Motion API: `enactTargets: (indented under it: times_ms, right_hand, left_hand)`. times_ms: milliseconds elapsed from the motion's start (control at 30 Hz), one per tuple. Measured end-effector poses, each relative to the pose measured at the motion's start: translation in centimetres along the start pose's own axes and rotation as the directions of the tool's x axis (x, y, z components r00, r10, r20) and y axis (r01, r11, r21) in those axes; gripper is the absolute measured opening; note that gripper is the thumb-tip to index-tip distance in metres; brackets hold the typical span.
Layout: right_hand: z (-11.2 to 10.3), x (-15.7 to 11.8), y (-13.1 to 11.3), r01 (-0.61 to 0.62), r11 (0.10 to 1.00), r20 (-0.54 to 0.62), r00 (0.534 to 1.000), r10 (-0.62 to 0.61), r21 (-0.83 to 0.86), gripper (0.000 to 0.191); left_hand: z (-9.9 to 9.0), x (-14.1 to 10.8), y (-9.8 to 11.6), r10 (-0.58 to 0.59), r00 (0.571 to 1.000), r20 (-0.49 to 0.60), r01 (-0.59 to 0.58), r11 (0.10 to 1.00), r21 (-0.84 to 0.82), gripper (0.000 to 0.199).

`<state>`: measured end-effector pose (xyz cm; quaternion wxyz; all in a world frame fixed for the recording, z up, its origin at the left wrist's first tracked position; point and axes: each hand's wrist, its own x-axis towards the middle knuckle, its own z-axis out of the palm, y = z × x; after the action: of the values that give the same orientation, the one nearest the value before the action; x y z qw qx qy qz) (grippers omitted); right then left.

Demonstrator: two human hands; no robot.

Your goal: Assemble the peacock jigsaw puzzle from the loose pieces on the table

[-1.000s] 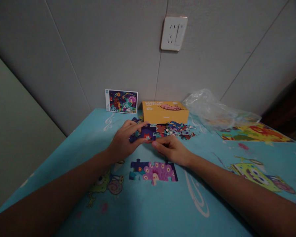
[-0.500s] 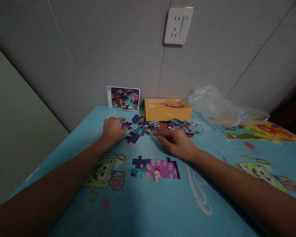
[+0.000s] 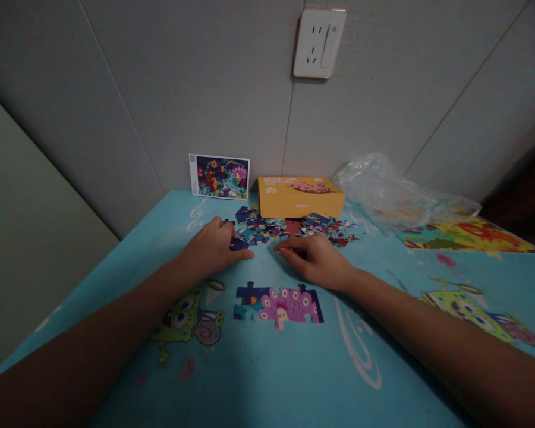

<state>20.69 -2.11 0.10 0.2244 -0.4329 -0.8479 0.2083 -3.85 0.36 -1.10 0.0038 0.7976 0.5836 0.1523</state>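
Observation:
My left hand (image 3: 214, 246) reaches over the dark purple jigsaw pieces (image 3: 239, 244) at the left end of the pile, its thumb stretched out apart from the fingers. Its fingertips are partly hidden, and the hand covers part of these pieces. At the near edge of the jigsaw pile (image 3: 267, 229) lies my right hand (image 3: 314, 255), thumb and forefinger close together; anything between them is too small to make out. A joined section of puzzle (image 3: 289, 304), with a pink-purple feathered figure, lies nearer me, touched by neither hand.
Behind the pile stand a picture card (image 3: 220, 177) leaning on the wall and a yellow puzzle box (image 3: 301, 199). To the right, a crumpled clear plastic bag (image 3: 392, 193) overlaps a colourful sheet (image 3: 472, 236). A blue cartoon-patterned cover (image 3: 276, 380) spreads over the table.
My left hand has moved right and nearer me, from beside a small purple piece onto the dark pieces. My right thumb and forefinger have drawn closer together.

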Motion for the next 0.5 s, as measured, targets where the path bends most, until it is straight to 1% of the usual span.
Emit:
enactTargets:
  times_ms: [100, 167, 233, 267, 333, 400, 467, 500]
  right_hand:
    - [0.1, 0.1, -0.1, 0.004, 1.0, 0.0, 1.0, -0.004, -0.017, 0.031]
    - [0.1, 0.1, -0.2, 0.023, 0.999, 0.007, 1.0, -0.023, -0.028, 0.031]
    - [0.1, 0.1, -0.4, 0.048, 0.998, 0.018, 0.999, -0.047, -0.028, 0.033]
    - [0.1, 0.0, -0.6, 0.066, 0.998, 0.03, 0.997, -0.065, -0.025, 0.033]
    - [0.1, -0.1, -0.9, 0.12, 0.992, 0.082, 0.99, -0.118, -0.025, 0.033]
    - [0.1, -0.3, -1.3, 0.177, 0.983, 0.147, 0.974, -0.17, -0.04, 0.032]
    - [0.2, -0.4, -1.5, 0.197, 0.979, 0.177, 0.966, -0.186, -0.048, 0.033]
    - [0.2, -0.5, -1.4, 0.186, 0.982, 0.163, 0.97, -0.178, -0.037, 0.032]
  left_hand:
    - [-0.5, 0.3, -0.2, -0.04, 0.999, -0.006, 0.041, 0.999, 0.012, 0.058]
    - [-0.9, 0.4, 0.1, -0.031, 0.999, -0.015, 0.031, 0.999, -0.033, 0.052]
    - [-1.2, 0.2, 0.8, 0.03, 0.999, -0.043, -0.037, 0.988, -0.153, 0.039]
    - [-1.2, 0.0, 1.3, 0.077, 0.995, -0.068, -0.091, 0.968, -0.233, 0.033]
    - [-1.1, -0.5, 2.5, 0.156, 0.97, -0.185, -0.219, 0.894, -0.39, 0.025]
    - [-0.9, -1.1, 3.6, 0.206, 0.953, -0.224, -0.296, 0.796, -0.528, 0.018]
    - [-0.7, -1.5, 4.2, 0.224, 0.942, -0.252, -0.33, 0.755, -0.566, 0.016]
    - [-0.8, -1.6, 4.3, 0.247, 0.929, -0.275, -0.363, 0.749, -0.554, 0.016]
